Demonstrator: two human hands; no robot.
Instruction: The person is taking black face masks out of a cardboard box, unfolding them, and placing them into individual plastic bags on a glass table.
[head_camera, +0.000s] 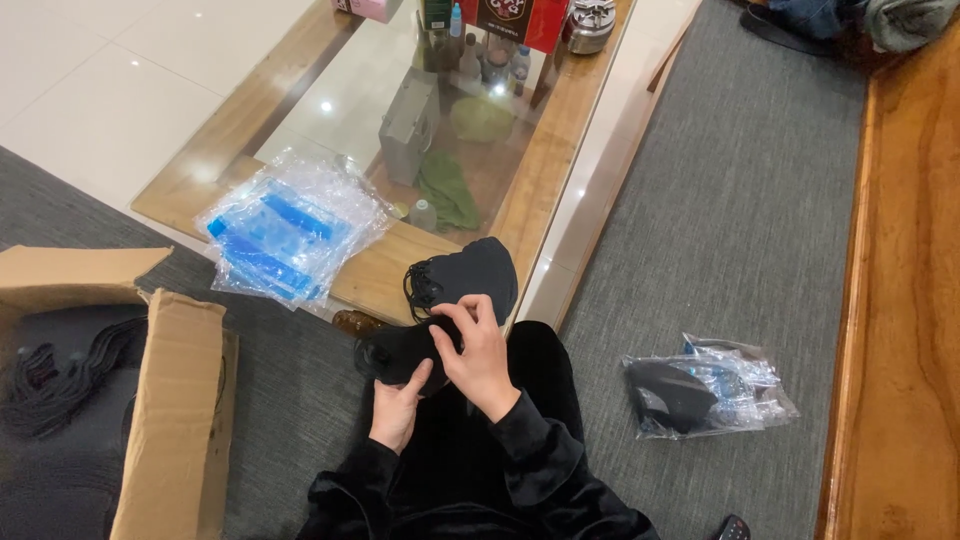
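Observation:
Both my hands hold a black face mask (395, 352) over my lap. My left hand (398, 408) grips it from below, thumb up against the fabric. My right hand (481, 352) pinches its upper right side with bent fingers. A stack of black masks (468, 272) with loose ear loops lies on the corner of the low table, just above my hands. My sleeves and trousers are black.
A pile of clear plastic bags with blue strips (285, 235) lies on the wood-framed glass table (540, 170). An open cardboard box (165, 400) with black masks stands left. Packed masks in clear bags (700, 390) lie on the grey carpet, right. A wooden bench (900, 300) runs alongside.

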